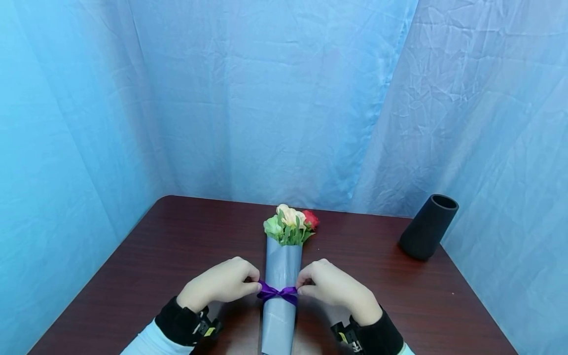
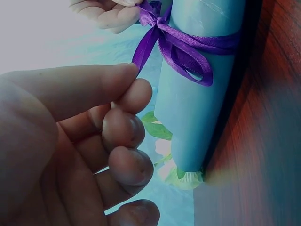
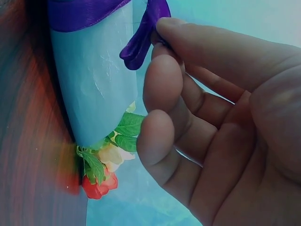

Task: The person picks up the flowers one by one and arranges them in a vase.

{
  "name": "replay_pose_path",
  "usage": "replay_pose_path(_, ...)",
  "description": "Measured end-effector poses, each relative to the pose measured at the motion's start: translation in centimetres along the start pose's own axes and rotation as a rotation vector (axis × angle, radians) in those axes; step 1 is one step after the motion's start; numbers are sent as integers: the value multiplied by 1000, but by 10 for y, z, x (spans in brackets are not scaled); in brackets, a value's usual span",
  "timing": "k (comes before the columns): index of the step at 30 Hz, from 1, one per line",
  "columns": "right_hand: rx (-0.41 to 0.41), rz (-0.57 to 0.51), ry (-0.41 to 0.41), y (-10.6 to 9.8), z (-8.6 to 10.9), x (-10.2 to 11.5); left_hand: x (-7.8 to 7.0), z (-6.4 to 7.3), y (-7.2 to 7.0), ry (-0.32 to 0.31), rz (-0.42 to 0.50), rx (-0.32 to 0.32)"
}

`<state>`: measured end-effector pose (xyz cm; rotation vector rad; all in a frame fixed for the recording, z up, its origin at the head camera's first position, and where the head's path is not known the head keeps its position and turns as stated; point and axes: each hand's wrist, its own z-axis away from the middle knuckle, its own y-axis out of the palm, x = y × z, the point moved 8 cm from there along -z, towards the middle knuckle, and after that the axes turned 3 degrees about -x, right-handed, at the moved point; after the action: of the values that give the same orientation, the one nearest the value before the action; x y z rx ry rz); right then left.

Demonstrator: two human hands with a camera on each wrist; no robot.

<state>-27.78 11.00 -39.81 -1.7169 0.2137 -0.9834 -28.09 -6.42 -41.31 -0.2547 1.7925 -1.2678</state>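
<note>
A bouquet lies lengthwise on the table, its stems rolled in blue-grey wrapping paper (image 1: 283,266). Red, cream and green flowers (image 1: 290,222) with leaves stick out of the far end. Round the paper runs a purple ribbon (image 1: 278,293), knotted into a bow on top. My left hand (image 1: 226,281) pinches a ribbon end between thumb and forefinger at the bow's left. At its right, my right hand (image 1: 333,285) pinches another part of the ribbon. In the left wrist view a ribbon loop (image 2: 190,68) hangs beside the knot.
A black vase (image 1: 428,227) stands at the table's right back corner. The dark wood table (image 1: 199,227) is enclosed by blue cloth (image 1: 284,98) at the back and both sides. Black straps with small devices (image 1: 208,328) are on both wrists.
</note>
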Motion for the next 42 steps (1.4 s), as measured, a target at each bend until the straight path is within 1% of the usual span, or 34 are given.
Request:
replay_pose_path(12, 27, -47, 56, -2, 3, -7, 1, 0, -2, 4, -4, 4)
replay_pose_path(18, 25, -54, 62, -4, 5, -7, 4, 1, -3, -20, -4, 6)
replay_pose_path(24, 25, -65, 71, -7, 7, -8, 4, 1, -4, -16, -3, 4)
replay_pose_path(36, 44, -67, 133, -7, 11, -18, 8, 3, -7, -16, 6, -7)
replay_pose_path(42, 45, -62, 140, -9, 13, -20, 10, 4, -8, -18, 1, -10)
